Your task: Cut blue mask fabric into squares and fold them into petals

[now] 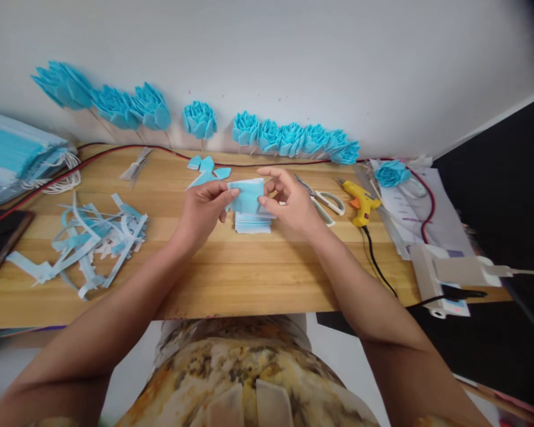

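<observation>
Between my two hands is a small blue square of mask fabric (pixel 248 197), held up above the table. My left hand (pixel 207 207) pinches its left edge between thumb and fingers. On the opposite side, my right hand (pixel 287 198) grips the lower right edge with its thumb, fingers curled behind and the index finger raised. Directly below lies a stack of similar folded pieces (pixel 253 224), partly covered by the square. Cut blue petal shapes (pixel 207 166) rest just beyond my left hand. White-handled scissors (pixel 329 204) lie right of my right hand.
Several blue fabric flowers (pixel 199 120) on sticks lean along the wall. Scrap strips (pixel 93 240) and a mask pile (pixel 15 154) occupy the left. A yellow glue gun (pixel 360 201), another flower (pixel 391 173) and a power strip (pixel 431 279) are right. A red-black cable (pixel 267 165) crosses behind.
</observation>
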Tool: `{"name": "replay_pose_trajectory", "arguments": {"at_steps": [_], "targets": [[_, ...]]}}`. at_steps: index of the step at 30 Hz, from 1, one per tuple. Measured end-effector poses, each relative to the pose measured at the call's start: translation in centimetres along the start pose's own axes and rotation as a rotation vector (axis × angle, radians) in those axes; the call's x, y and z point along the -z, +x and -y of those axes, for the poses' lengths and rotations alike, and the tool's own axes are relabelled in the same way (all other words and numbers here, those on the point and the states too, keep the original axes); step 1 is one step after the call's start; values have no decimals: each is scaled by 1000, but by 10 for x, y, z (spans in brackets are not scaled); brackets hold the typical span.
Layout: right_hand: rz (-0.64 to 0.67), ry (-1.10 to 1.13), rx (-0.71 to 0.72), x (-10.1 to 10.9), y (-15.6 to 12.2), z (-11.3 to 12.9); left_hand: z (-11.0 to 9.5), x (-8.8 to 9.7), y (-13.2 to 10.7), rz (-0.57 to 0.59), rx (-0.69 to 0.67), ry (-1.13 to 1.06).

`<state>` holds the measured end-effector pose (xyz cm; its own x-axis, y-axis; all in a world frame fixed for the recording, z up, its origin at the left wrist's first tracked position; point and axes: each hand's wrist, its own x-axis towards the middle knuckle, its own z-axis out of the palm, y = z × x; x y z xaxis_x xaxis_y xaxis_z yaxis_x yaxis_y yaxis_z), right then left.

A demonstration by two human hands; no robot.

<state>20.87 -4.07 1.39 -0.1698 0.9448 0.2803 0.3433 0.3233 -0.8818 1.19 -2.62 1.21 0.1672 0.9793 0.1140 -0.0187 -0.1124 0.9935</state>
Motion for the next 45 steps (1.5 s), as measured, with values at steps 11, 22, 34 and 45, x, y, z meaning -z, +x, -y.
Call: {"name": "replay_pose_trajectory", "arguments": {"at_steps": [11, 22, 34, 45], "targets": [[-14, -5, 46, -6, -2, 1, 6, -8, 3, 133, 59, -354], [70, -326, 97, 24, 1, 9, 7, -2, 6, 17, 120, -314], [177, -1251, -431, 93, -45, -2, 3, 12, 18, -83, 122, -554], [-191, -546, -335, 109, -44, -24, 2, 16, 23, -101, 190, -670]]}}
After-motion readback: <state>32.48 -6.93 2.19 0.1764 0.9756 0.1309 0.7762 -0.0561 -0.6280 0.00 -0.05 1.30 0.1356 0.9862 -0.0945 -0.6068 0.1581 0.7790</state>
